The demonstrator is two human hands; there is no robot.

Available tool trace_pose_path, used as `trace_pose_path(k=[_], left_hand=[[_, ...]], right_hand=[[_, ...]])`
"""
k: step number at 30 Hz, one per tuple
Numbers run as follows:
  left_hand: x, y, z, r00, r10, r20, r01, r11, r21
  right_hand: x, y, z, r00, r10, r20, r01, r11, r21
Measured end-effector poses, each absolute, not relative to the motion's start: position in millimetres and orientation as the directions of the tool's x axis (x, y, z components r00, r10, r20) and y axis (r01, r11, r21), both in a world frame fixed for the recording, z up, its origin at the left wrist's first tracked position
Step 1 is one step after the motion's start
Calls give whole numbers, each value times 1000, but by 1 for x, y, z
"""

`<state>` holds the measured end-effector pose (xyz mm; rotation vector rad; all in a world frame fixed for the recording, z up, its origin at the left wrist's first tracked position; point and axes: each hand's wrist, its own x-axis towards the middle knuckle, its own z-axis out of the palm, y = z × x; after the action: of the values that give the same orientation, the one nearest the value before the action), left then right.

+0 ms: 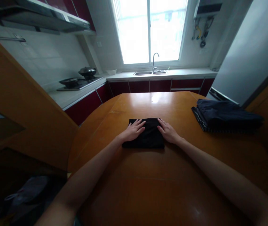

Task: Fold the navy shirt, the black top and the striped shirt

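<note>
A black folded piece of cloth, probably a garment though its kind does not show, lies flat as a rough rectangle in the middle of the wooden table. My left hand rests palm down on its left part, fingers spread. On the right edge of the cloth lies my right hand, also palm down, its fingertips on the fabric and its fingers apart. Neither hand grips anything.
A stack of folded dark clothes sits at the table's right side. Behind the table are a counter with a sink, and a stove with a wok and a pan. A fridge stands at right.
</note>
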<state>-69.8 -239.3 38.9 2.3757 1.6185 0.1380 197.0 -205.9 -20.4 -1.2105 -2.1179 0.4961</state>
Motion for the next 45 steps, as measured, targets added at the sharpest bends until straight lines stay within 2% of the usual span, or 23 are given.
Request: trace_pose_path(k=[3, 5, 8, 10, 12, 14, 17, 19, 21, 28, 34, 37, 40, 43, 45], left_hand=[[-98, -217, 27, 184, 981, -56, 954, -165, 250], [-110, -208, 23, 95, 995, -31, 956, -82, 280], [-108, -209, 30, 24, 994, 108, 938, -60, 342], [-96, -217, 39, 93, 971, 220, 919, -169, 357], [-80, -230, 44, 240, 931, 275, 885, -327, 333], [-65, -241, 44, 391, 890, 234, 842, -448, 299], [-53, -250, 35, 499, 866, 46, 822, -489, 292], [-52, -250, 29, 505, 862, -39, 830, -472, 297], [-53, -247, 26, 498, 866, -52, 836, -463, 294], [-56, -243, 24, 497, 868, -5, 824, -471, 314], [-58, -236, 17, 464, 881, 90, 790, -457, 409], [-69, -225, 19, 384, 900, 205, 755, -434, 492], [-91, -208, 22, 159, 938, 307, 787, -308, 535], [-117, -194, 23, -68, 958, 278, 804, -112, 584], [-130, -188, 22, -137, 966, 219, 807, -19, 590]], right_hand=[[197, -207, -19, -366, 863, 347, 618, 505, -602], [197, -208, -17, -367, 866, 341, 618, 500, -606], [197, -210, -15, -362, 871, 333, 621, 491, -611], [196, -210, -14, -358, 874, 329, 625, 486, -611], [196, -211, -14, -363, 873, 326, 625, 488, -610], [196, -211, -13, -371, 868, 330, 618, 496, -609], [197, -211, -12, -366, 868, 337, 617, 497, -610], [197, -211, -11, -361, 871, 332, 620, 490, -612], [197, -211, -11, -360, 875, 325, 622, 485, -615], [196, -213, -7, -339, 878, 336, 610, 478, -633], [195, -215, -3, -337, 879, 338, 600, 477, -642], [195, -217, 0, -331, 887, 322, 616, 462, -638], [195, -218, 2, -326, 894, 307, 625, 448, -640], [195, -218, 2, -327, 892, 312, 618, 452, -644], [195, -218, 1, -324, 891, 318, 613, 454, -647]])
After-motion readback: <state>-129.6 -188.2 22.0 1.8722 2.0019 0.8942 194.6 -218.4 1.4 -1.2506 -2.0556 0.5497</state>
